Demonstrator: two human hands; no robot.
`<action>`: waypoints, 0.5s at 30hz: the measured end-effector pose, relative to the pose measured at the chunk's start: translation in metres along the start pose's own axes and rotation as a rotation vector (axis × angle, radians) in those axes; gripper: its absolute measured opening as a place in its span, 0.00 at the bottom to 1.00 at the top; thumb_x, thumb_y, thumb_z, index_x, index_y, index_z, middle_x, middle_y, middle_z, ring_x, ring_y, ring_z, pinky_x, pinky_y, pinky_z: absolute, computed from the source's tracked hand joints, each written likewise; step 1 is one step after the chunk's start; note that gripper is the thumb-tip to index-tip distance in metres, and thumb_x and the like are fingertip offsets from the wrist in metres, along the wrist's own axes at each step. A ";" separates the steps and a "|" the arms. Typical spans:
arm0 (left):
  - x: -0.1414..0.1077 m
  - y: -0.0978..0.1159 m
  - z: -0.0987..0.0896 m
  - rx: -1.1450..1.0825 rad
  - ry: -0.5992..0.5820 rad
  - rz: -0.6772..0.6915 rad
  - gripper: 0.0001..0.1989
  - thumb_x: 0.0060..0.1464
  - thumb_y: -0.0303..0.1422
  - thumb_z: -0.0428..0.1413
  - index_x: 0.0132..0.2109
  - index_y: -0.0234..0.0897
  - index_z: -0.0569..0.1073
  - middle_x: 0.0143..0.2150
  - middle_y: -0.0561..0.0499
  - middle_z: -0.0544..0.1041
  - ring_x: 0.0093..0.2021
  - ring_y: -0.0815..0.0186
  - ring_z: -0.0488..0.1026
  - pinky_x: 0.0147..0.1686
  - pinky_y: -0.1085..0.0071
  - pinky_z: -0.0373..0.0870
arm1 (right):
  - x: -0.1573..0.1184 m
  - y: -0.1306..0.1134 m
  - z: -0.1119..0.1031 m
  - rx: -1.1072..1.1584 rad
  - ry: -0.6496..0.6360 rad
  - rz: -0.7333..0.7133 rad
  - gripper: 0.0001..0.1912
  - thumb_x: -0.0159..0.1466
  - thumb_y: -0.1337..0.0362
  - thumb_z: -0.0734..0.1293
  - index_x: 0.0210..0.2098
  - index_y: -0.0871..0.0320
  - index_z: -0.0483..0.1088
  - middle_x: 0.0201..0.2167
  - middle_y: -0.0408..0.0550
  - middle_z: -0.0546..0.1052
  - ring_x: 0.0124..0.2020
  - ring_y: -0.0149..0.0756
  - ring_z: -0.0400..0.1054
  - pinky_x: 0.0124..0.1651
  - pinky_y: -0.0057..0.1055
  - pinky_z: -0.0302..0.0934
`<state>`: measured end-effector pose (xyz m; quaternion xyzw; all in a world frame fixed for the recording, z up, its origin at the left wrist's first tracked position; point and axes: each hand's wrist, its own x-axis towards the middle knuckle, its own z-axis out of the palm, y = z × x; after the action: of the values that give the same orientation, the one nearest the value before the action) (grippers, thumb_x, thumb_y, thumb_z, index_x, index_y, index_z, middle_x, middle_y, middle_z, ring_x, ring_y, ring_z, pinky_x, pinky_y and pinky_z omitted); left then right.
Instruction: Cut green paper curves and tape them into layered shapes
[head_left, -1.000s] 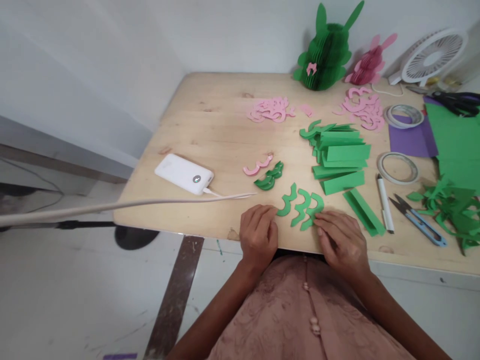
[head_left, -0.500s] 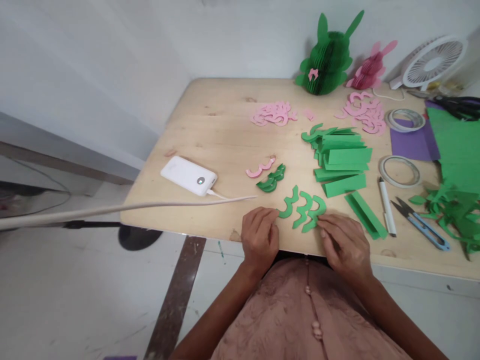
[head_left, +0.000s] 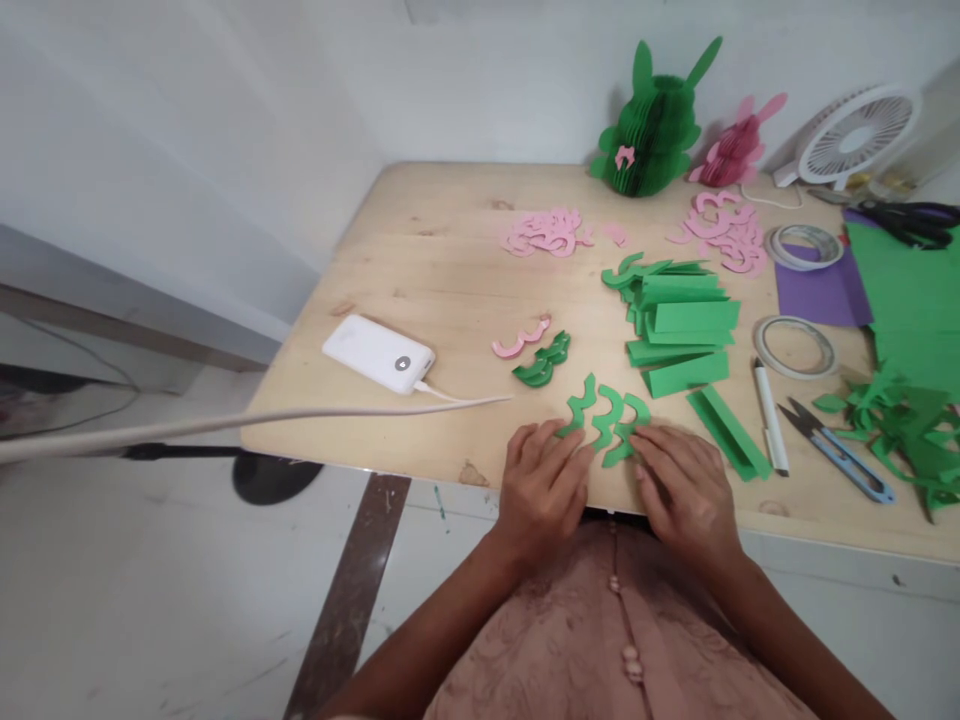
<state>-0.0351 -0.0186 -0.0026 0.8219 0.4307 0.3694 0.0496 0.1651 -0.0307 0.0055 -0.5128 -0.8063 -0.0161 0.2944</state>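
Paper strips (head_left: pixel 617 404), green and wavy, lie side by side on the wooden table (head_left: pixel 442 290), just right of the frame's centre and below it. The left hand (head_left: pixel 543 488), bottom centre, has bent fingers over the near end of the leftmost strip; whether they pinch it, I cannot tell. The right hand (head_left: pixel 691 490), lower right of centre, touches the rightmost strip with curled fingertips, its grip equally unclear. A folded green piece (head_left: pixel 729 432), a white marker (head_left: pixel 770 415) and blue-handled snips (head_left: pixel 840 452) lie farther right.
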 end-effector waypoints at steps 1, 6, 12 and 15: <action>0.001 0.001 -0.001 0.008 -0.035 0.009 0.13 0.53 0.26 0.53 0.47 0.36 0.74 0.49 0.45 0.78 0.57 0.53 0.67 0.57 0.50 0.59 | 0.000 0.000 0.000 -0.008 -0.012 -0.009 0.16 0.61 0.71 0.65 0.49 0.61 0.71 0.47 0.55 0.77 0.51 0.46 0.69 0.53 0.45 0.60; 0.003 0.001 -0.004 0.027 -0.194 0.076 0.16 0.56 0.30 0.53 0.52 0.37 0.72 0.54 0.46 0.75 0.62 0.53 0.62 0.63 0.47 0.48 | 0.000 -0.001 -0.001 -0.034 -0.078 -0.050 0.18 0.62 0.69 0.65 0.51 0.59 0.70 0.50 0.54 0.76 0.55 0.48 0.65 0.55 0.47 0.58; -0.003 0.000 -0.006 0.017 -0.221 0.147 0.15 0.57 0.32 0.53 0.51 0.36 0.73 0.55 0.45 0.75 0.63 0.52 0.61 0.64 0.45 0.47 | -0.005 -0.003 -0.005 -0.037 -0.149 -0.072 0.18 0.62 0.68 0.64 0.52 0.59 0.70 0.52 0.54 0.75 0.57 0.49 0.64 0.55 0.48 0.57; -0.007 0.000 -0.007 0.004 -0.193 0.177 0.14 0.56 0.33 0.54 0.49 0.36 0.73 0.53 0.45 0.76 0.62 0.52 0.63 0.64 0.46 0.48 | -0.009 -0.005 -0.008 -0.043 -0.169 -0.094 0.18 0.62 0.68 0.64 0.52 0.61 0.70 0.52 0.55 0.75 0.57 0.50 0.63 0.54 0.48 0.57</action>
<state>-0.0422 -0.0257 -0.0020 0.8886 0.3503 0.2907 0.0562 0.1675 -0.0434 0.0093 -0.4801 -0.8508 -0.0038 0.2135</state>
